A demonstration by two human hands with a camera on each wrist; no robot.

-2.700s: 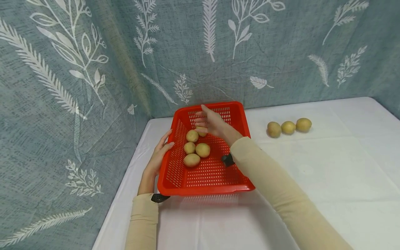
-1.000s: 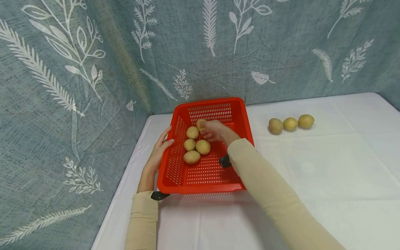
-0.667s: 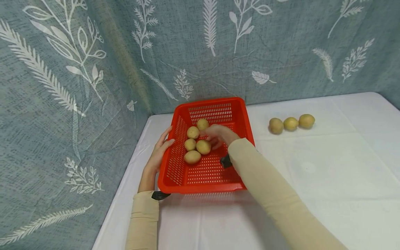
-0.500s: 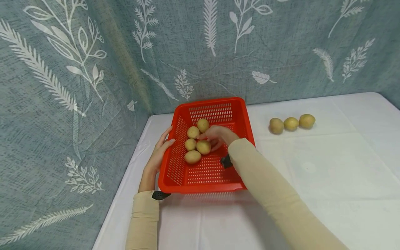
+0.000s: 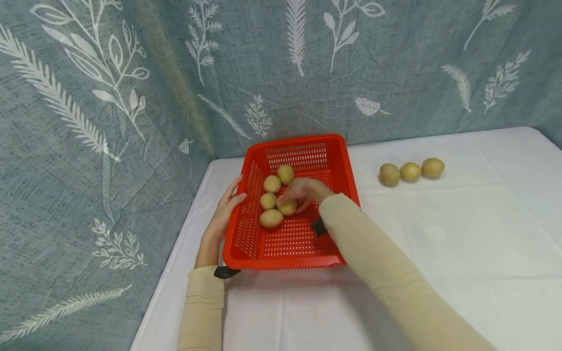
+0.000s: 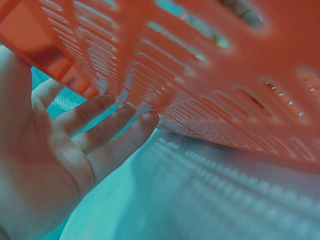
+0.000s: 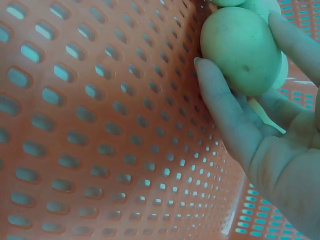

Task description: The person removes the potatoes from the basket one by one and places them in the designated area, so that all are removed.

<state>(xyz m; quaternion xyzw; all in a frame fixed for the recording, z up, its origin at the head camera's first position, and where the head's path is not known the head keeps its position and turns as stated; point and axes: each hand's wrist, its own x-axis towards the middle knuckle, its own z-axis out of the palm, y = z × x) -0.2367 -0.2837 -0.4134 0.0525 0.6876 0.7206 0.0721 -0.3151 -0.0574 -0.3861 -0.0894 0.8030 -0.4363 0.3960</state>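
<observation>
In the head view, a red perforated plastic basket [image 5: 281,263] stands on the table with several potatoes in it. My right hand [image 5: 303,190] reaches into it and holds one potato [image 5: 287,208] between thumb and fingers. The right wrist view shows that potato [image 7: 240,50] up close, fingers under and beside it. Beside it lie other potatoes, among them a front one [image 5: 271,219] and a back one [image 5: 286,174]. My left hand [image 5: 221,217] rests against the basket's left side, and the left wrist view shows its fingers [image 6: 117,150] extended along the outer wall.
Three potatoes [image 5: 410,171] sit in a row on the white tablecloth [image 5: 439,243], right of the basket. A grey-green curtain [image 5: 263,63] with white leaf patterns hangs behind the table and along its left.
My right hand has come down from above the basket's back, past the rear potato, and taken hold of the potato nearer the front. The left hand has stayed at the basket's side.
</observation>
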